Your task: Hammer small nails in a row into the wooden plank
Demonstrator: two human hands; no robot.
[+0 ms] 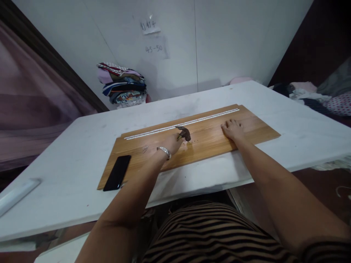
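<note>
A wooden board [211, 142] lies across the white table. My left hand [172, 143], with a silver bracelet at the wrist, is closed around the handle of a claw hammer [184, 133]. The hammer's head is over the middle of the board, its claw turned away to the upper left. Beside it are a few small dark marks or nail heads, too small to tell apart. My right hand [232, 128] rests on the board's right part with the fingers spread. Left of the hammer, several loose nails [145, 149] lie on the wood.
A long white strip [181, 125] runs along the board's far side. On its left end lies a black phone [117, 173]. A folded stack of clothes [124, 86] stands at the table's far edge by the wall, and a white roll [19, 195] is at the left.
</note>
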